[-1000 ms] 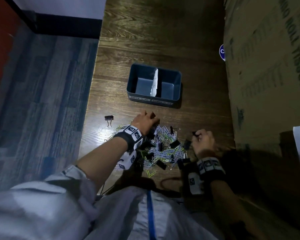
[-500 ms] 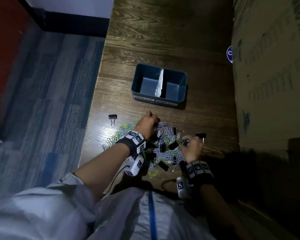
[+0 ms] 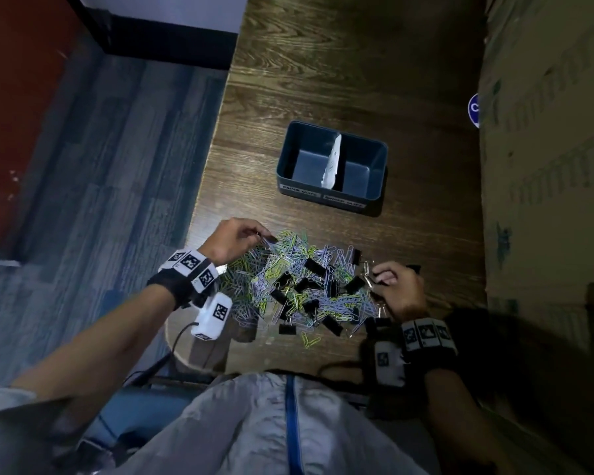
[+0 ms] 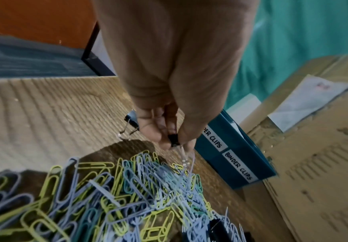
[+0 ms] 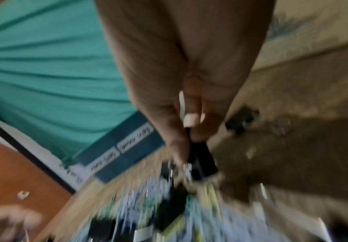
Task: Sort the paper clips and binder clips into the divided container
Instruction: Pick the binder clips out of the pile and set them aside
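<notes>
A: Which step is being worked right now?

B: Picking from the heap, I'd judge. The pile of paper clips (image 3: pixel 288 286) and black binder clips is lying on the surface (image 3: pixel 374 80), just in front of the person. The divided container (image 3: pixel 331 200) is sitting a little beyond it, and both compartments are looking bare.

A: What is the left hand (image 3: pixel 232 240) doing?

B: Its grip is closing thumb against fingers on a small black binder clip (image 4: pixel 173 139) at the pile's far left edge, with its wire handles dangling. A second binder clip (image 4: pixel 132 122) is lying on the surface just behind that hand.

A: And the right hand (image 3: pixel 396 286)?

B: It is curling round another binder clip (image 5: pixel 200 157) at the pile's right edge. That view is blurring badly, so I cannot tell how firmly it is holding.

A: So what is the next move asking for?

B: Probably lifting clear without dragging tangled paper clips along, then carrying to the right-hand compartment, which is bearing the label BINDER CLIPS (image 4: pixel 239 167).
</notes>
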`<state>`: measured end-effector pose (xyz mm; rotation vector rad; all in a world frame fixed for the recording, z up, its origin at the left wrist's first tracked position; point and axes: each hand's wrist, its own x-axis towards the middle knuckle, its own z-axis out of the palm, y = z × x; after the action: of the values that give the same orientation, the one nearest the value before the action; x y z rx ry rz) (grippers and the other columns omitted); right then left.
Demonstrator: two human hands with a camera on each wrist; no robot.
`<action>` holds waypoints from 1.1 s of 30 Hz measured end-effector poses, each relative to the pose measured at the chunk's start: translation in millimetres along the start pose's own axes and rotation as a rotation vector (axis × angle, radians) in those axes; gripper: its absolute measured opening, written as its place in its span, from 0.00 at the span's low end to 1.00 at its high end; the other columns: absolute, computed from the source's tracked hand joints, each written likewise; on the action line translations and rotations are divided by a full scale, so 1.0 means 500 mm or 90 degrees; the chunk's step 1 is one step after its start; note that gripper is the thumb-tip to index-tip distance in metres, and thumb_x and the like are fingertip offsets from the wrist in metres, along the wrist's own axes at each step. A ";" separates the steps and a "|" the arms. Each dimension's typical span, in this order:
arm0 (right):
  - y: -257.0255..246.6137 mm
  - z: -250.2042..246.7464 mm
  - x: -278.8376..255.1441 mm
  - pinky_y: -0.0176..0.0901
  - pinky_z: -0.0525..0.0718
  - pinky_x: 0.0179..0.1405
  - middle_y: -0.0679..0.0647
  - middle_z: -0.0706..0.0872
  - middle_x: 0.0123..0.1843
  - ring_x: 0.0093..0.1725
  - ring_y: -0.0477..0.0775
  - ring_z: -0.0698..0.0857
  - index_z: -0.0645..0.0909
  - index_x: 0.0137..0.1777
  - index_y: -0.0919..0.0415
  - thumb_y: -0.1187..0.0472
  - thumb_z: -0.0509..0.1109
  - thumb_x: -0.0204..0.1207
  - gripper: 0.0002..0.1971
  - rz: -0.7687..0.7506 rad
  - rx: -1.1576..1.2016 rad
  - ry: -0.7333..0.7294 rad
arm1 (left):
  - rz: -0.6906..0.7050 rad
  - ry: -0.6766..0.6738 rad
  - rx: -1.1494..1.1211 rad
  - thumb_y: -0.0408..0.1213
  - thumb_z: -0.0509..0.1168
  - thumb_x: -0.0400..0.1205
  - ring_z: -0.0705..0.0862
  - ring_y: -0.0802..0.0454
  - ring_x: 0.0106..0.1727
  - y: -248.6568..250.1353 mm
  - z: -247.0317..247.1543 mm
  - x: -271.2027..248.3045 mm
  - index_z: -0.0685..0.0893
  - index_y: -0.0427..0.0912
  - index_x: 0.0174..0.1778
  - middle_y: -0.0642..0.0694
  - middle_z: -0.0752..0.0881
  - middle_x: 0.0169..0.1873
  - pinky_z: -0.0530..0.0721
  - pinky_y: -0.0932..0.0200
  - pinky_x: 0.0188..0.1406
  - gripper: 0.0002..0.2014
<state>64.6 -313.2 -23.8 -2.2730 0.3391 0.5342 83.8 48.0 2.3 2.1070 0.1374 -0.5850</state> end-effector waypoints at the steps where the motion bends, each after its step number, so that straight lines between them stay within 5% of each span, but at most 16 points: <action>1: -0.008 -0.015 0.000 0.39 0.84 0.44 0.53 0.89 0.40 0.42 0.49 0.86 0.86 0.43 0.51 0.80 0.80 0.62 0.21 0.000 -0.002 -0.024 | 0.026 -0.018 0.060 0.25 0.64 0.83 0.82 0.57 0.39 0.001 0.002 -0.002 0.87 0.41 0.61 0.48 0.86 0.49 0.79 0.70 0.36 0.14; 5: -0.026 -0.078 0.018 0.22 0.78 0.41 0.53 0.89 0.42 0.41 0.48 0.85 0.88 0.47 0.57 0.77 0.79 0.66 0.16 0.016 -0.023 0.041 | 0.093 -0.050 0.246 0.28 0.65 0.83 0.84 0.48 0.52 0.000 0.023 -0.009 0.81 0.42 0.69 0.45 0.86 0.54 0.77 0.61 0.51 0.18; 8: -0.018 -0.100 0.047 0.41 0.83 0.60 0.52 0.90 0.42 0.44 0.51 0.87 0.88 0.44 0.53 0.75 0.78 0.67 0.15 0.041 -0.024 0.179 | 0.144 -0.030 0.307 0.32 0.67 0.83 0.83 0.47 0.51 0.012 0.026 -0.015 0.84 0.40 0.59 0.44 0.86 0.52 0.76 0.59 0.48 0.10; 10: -0.003 -0.104 0.067 0.50 0.84 0.63 0.53 0.91 0.45 0.47 0.53 0.88 0.88 0.46 0.54 0.75 0.75 0.69 0.14 0.077 -0.006 0.220 | 0.147 0.009 0.290 0.33 0.68 0.82 0.83 0.49 0.49 0.011 0.016 -0.016 0.87 0.41 0.56 0.45 0.85 0.49 0.78 0.59 0.49 0.08; 15: 0.022 -0.094 0.093 0.50 0.82 0.67 0.54 0.91 0.53 0.60 0.58 0.87 0.88 0.51 0.55 0.74 0.73 0.73 0.14 0.118 -0.012 0.227 | -0.040 0.113 0.045 0.21 0.67 0.80 0.82 0.58 0.36 -0.046 -0.043 -0.006 0.88 0.38 0.52 0.40 0.86 0.46 0.83 0.69 0.32 0.11; 20: -0.022 -0.063 0.059 0.47 0.74 0.65 0.59 0.80 0.66 0.70 0.62 0.74 0.86 0.58 0.58 0.70 0.72 0.77 0.12 0.045 -0.135 0.272 | -0.175 0.151 0.004 0.17 0.69 0.75 0.89 0.48 0.40 -0.118 -0.095 0.006 0.86 0.48 0.45 0.42 0.90 0.48 0.88 0.53 0.42 0.18; 23: -0.027 -0.023 0.040 0.41 0.69 0.62 0.58 0.80 0.64 0.68 0.61 0.77 0.85 0.62 0.58 0.71 0.72 0.76 0.16 -0.096 -0.174 0.183 | -0.206 0.144 -0.035 0.18 0.71 0.75 0.89 0.48 0.45 -0.123 -0.089 0.011 0.86 0.47 0.48 0.41 0.90 0.51 0.89 0.50 0.47 0.17; 27: -0.027 0.024 0.031 0.42 0.70 0.68 0.53 0.76 0.69 0.71 0.54 0.74 0.75 0.77 0.53 0.67 0.74 0.76 0.29 -0.130 -0.223 -0.004 | -0.085 0.186 0.250 0.30 0.72 0.76 0.83 0.40 0.54 -0.082 -0.057 -0.002 0.83 0.42 0.60 0.40 0.82 0.55 0.83 0.46 0.53 0.16; 30: -0.024 0.048 0.032 0.48 0.73 0.69 0.52 0.76 0.68 0.71 0.56 0.74 0.75 0.78 0.52 0.65 0.75 0.77 0.29 -0.131 -0.266 -0.016 | 0.022 0.178 0.328 0.39 0.68 0.81 0.80 0.43 0.52 -0.020 0.003 -0.007 0.81 0.42 0.59 0.41 0.79 0.55 0.85 0.44 0.51 0.12; 33: -0.022 0.058 0.038 0.52 0.81 0.65 0.51 0.76 0.66 0.68 0.57 0.76 0.76 0.76 0.51 0.63 0.77 0.76 0.28 -0.126 -0.291 0.018 | 0.141 0.049 0.350 0.36 0.68 0.81 0.81 0.46 0.54 0.043 0.085 -0.004 0.81 0.43 0.61 0.44 0.80 0.55 0.86 0.50 0.55 0.13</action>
<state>77.5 -286.2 -43.9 -2.7176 -0.0007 0.5153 73.7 1.7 -0.6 2.6312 -0.2400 -0.4393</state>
